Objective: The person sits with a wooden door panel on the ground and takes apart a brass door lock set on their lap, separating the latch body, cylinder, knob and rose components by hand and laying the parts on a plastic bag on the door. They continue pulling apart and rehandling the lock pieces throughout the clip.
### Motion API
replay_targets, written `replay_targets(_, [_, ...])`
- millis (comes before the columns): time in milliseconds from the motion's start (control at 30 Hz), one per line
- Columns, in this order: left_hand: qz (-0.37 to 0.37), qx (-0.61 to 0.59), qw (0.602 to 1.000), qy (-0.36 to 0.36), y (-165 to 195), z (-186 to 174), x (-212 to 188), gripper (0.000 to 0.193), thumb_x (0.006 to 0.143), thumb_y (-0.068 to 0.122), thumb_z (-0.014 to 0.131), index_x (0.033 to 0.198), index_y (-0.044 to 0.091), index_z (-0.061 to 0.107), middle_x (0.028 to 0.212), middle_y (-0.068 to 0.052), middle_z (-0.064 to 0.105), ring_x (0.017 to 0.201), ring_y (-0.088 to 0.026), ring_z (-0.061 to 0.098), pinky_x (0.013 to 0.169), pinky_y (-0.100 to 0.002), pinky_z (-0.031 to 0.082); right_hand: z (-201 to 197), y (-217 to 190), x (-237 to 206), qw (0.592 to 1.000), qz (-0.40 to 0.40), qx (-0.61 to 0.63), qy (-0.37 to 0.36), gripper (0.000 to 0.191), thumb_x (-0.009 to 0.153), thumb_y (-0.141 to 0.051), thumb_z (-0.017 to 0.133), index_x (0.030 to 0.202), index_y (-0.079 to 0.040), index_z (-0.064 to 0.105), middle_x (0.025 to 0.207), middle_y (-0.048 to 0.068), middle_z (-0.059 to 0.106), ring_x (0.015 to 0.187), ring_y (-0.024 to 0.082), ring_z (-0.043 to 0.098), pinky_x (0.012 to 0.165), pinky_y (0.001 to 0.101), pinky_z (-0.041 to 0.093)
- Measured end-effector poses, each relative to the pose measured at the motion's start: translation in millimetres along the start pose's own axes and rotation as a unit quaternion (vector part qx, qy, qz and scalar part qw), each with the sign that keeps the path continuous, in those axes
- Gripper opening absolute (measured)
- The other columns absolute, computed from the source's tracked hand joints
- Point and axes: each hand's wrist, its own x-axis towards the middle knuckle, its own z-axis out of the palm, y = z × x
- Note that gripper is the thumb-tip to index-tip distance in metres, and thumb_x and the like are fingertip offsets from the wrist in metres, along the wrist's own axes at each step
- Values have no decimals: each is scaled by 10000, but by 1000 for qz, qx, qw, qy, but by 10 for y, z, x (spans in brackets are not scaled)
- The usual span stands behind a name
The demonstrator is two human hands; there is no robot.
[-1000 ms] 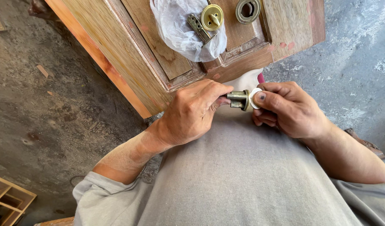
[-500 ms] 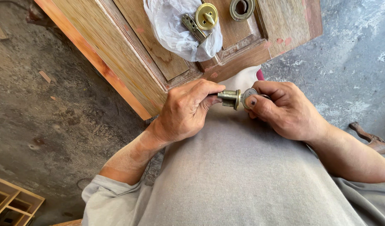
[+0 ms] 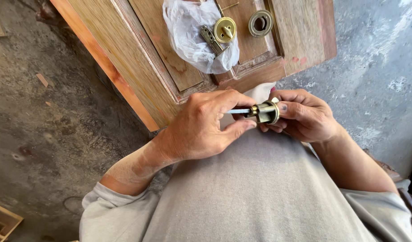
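Brass lock cylinder [image 3: 265,112] sits in mid-scene, held just above the lap, near edge of the wooden door panel [image 3: 138,58] close behind it. Right hand [image 3: 304,114] wraps the cylinder's round collar, thumb pressed on the face, fingers curled shut underneath; grip looks firm. Left hand [image 3: 203,127] pinches a thin silvery rod [image 3: 238,110] that runs into the cylinder's left end; thumb and forefinger are closed on it, other fingers folded. Whether the rod is a key, a tailpiece or a tool tip, cannot tell. Judgement: the work in hand is fitting or turning this rod in the cylinder body. To do it well, keep rod and cylinder on one axis, hold the collar still in the right hand, and let only the left fingertips twist or push; any sideways load could bend the rod or bind it. Farther off, on the door panel: crumpled clear plastic bag [image 3: 190,40], a latch plate [image 3: 210,38] lying on it, a brass thumb-turn rosette [image 3: 225,29] touching the bag, and a ring-shaped brass trim [image 3: 260,23] just to the right, apart from the bag. Concrete floor [image 3: 44,125] to the left and right.
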Motion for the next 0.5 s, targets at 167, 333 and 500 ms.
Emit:
replay_targets(167, [17,-96,995,37,34,61,16,280,955,97,790,1208,31,687,1078,-82,767,998,-155,782,882,-277,634,-26,103,48,997,-27,69,-16,299,1027,-241,619,977,53,594,722,85,504,691,222,511,829,447,507])
replay_targets(333, [4,-187,980,70,-82,153,65,298,1009,70,740,1292,2,673,1123,-84,725,1046,-143,763,942,-283,658,32,143,128,992,-42,111,-35,320,1027,-278,606,1013,42,616,689,55,468,630,192,476,769,427,489])
replay_targets(500, [21,-182,980,84,-156,193,61,250,1054,86,726,1286,2,687,1208,-79,733,1076,-146,753,1029,-299,646,90,131,114,993,-47,97,-56,335,1069,-311,578,975,7,629,659,49,461,629,194,467,774,431,499])
